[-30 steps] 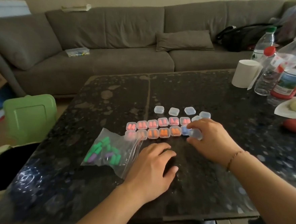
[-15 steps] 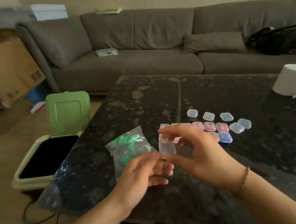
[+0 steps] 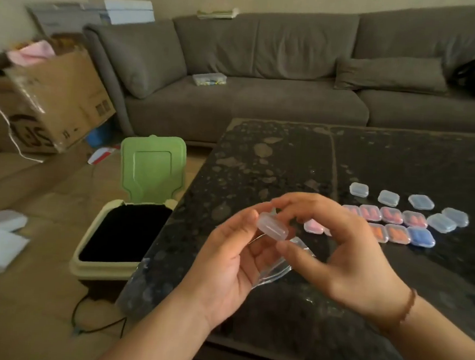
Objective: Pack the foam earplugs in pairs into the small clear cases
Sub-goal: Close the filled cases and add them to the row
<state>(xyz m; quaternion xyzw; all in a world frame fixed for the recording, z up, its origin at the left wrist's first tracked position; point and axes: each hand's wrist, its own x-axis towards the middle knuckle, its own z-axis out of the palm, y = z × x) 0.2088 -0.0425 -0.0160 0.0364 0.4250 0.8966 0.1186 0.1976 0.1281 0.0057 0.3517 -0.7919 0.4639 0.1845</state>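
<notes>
A small clear case [image 3: 273, 226] is held above the near left part of the dark table [image 3: 274, 160]. My left hand [image 3: 225, 260] and my right hand [image 3: 341, 251] both pinch it with their fingertips. Under my hands lies the clear plastic bag [image 3: 286, 263]; the earplugs in it are hidden. On the table to the right stand rows of cases: several filled with orange or pink earplugs [image 3: 391, 215], one with blue earplugs [image 3: 421, 237], and several empty clear ones [image 3: 388, 197].
A bin with a raised green lid [image 3: 152, 171] stands open on the floor by the table's left edge. A cardboard box [image 3: 56, 102] sits further left. A grey sofa [image 3: 266, 77] runs behind the table. A black cable [image 3: 94, 327] lies on the floor.
My right hand took a clear case from the rows and brought it toward me. My left hand came up off the table to the case. My view swung left.
</notes>
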